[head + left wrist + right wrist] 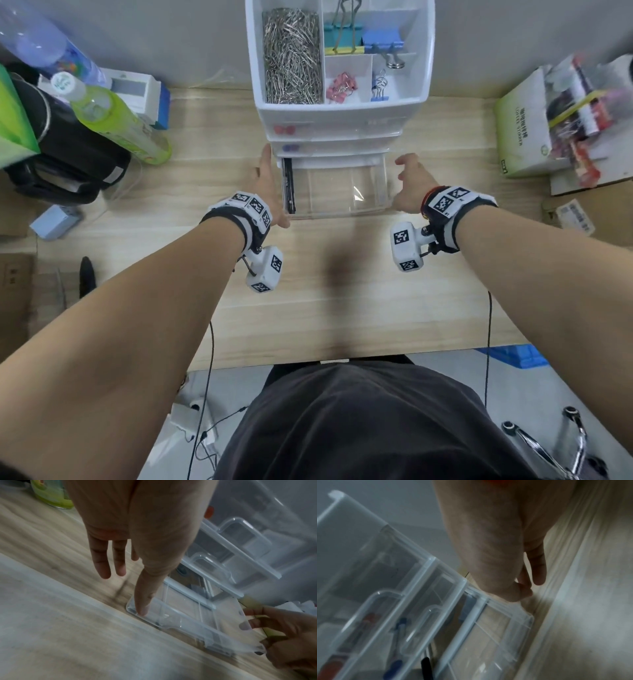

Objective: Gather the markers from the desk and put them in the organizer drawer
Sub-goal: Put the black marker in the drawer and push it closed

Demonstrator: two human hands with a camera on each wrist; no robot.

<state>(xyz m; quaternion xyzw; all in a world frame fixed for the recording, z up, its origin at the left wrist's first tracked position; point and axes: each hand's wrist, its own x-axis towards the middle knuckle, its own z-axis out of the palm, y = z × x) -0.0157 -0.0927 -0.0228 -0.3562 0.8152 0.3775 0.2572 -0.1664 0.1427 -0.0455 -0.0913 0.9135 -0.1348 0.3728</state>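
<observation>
Bottom drawer [337,186] of the white organizer [342,109] stands pulled out over the surface [325,291]. One black marker [288,186] lies along its left wall; the other drawer sections look bare. I see no other markers loose on the surface from the head view.

My left hand [270,185] runs flat along the drawer's left side, fingers straight and holding nothing; in the left wrist view the thumb tip touches the drawer's front corner. My right hand [412,183] is just beside the drawer's right front corner, fingers loosely bent and spread, nothing in them. Whether it touches the plastic I cannot tell; the wrist views are blurred.

Judgement: gathering looks done, and the step in hand is closing the drawer. To do it well:
- push from both front corners evenly, so the drawer does not skew in its rails
- keep the organizer from sliding back toward the wall
- watch that the marker stays flat and does not catch the frame.

Containers:
- Top tray: paper clips [293,56] fill the long left compartment; binder clips [363,37] in teal, yellow and blue at the back right; small pink clips [340,89] and small blue clips [379,87] in the front cells.
- Two upper drawers, closed: something red and something blue-violet shows through the fronts, too dim to name.
</observation>
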